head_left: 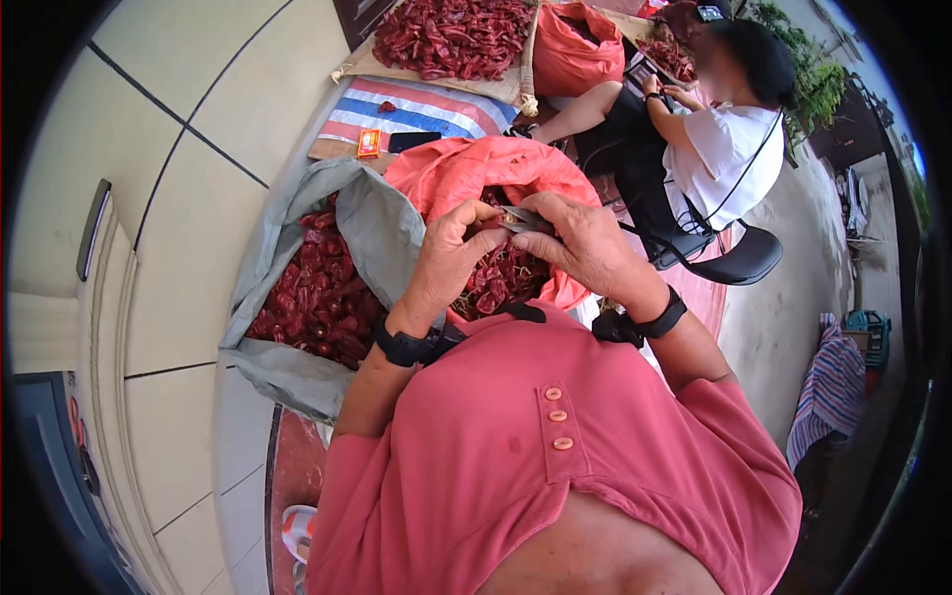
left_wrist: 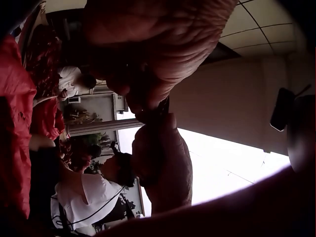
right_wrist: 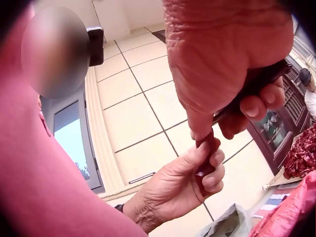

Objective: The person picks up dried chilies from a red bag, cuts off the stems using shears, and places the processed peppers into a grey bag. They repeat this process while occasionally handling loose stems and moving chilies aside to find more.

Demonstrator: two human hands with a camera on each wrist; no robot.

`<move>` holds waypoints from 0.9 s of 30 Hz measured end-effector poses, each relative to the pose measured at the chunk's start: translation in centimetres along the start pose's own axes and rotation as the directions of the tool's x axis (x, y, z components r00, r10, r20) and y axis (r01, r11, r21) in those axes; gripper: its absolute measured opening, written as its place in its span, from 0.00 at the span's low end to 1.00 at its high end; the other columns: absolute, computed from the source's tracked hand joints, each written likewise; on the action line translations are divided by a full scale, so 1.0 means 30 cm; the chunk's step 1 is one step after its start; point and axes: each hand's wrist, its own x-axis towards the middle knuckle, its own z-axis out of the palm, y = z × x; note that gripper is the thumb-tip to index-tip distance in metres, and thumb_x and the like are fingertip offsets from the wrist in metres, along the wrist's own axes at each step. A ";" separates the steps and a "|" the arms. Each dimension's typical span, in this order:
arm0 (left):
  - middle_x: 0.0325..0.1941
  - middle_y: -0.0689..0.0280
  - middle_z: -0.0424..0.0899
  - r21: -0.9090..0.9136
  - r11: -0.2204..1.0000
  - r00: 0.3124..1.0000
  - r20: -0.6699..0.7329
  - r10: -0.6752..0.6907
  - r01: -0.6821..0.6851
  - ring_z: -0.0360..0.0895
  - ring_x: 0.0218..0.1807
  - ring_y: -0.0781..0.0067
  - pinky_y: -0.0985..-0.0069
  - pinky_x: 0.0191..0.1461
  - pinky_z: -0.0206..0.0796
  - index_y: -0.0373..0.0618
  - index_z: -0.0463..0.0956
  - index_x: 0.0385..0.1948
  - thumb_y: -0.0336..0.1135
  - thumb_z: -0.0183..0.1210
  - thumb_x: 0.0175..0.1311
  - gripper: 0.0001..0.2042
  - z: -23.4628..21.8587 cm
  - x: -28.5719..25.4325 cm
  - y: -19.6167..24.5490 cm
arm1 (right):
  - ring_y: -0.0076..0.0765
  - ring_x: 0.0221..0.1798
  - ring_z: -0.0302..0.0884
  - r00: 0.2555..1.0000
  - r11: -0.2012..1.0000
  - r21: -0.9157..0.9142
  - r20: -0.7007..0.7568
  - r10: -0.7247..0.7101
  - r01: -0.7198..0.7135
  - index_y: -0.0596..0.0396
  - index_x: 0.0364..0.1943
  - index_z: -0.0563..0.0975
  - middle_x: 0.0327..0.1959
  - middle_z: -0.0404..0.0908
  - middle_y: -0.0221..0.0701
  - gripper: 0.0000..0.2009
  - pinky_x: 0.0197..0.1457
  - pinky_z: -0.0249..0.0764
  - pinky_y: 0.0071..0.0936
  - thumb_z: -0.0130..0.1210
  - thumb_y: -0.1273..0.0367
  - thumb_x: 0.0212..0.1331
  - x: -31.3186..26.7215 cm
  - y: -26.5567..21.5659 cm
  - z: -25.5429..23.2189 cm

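Over an open red sack (head_left: 426, 169) of dried red chillies, my two hands meet fingertip to fingertip. My left hand (head_left: 451, 253) pinches a dark red dried chilli (right_wrist: 201, 180), held lengthwise between thumb and fingers. In my right hand (head_left: 590, 243) is a cutting tool with a dark handle (right_wrist: 261, 81) and a grey metal blade (head_left: 526, 218). The right thumb and the tool come right at the chilli's upper end. From the left wrist, both hands show dark against the light, and the chilli is mostly hidden by fingers.
A grey sack (head_left: 382, 213) of red chillies stands left of the red one. Beyond lie a striped sheet (head_left: 451, 99), a phone (head_left: 414, 141), a small orange box (head_left: 370, 143) and a heap of chillies (head_left: 451, 40). A person (head_left: 729, 149) sits on a chair at the right.
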 end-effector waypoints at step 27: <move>0.29 0.74 0.77 0.122 0.992 0.989 0.138 -0.054 0.037 0.71 0.33 0.88 0.85 0.36 0.65 0.39 0.77 0.34 0.26 0.61 0.60 0.04 -0.016 -0.002 -0.011 | 0.49 0.31 0.78 0.993 0.989 0.125 0.082 -0.084 0.073 0.54 0.40 0.74 0.29 0.79 0.40 0.16 0.31 0.69 0.39 0.55 0.56 0.60 -0.026 0.096 0.071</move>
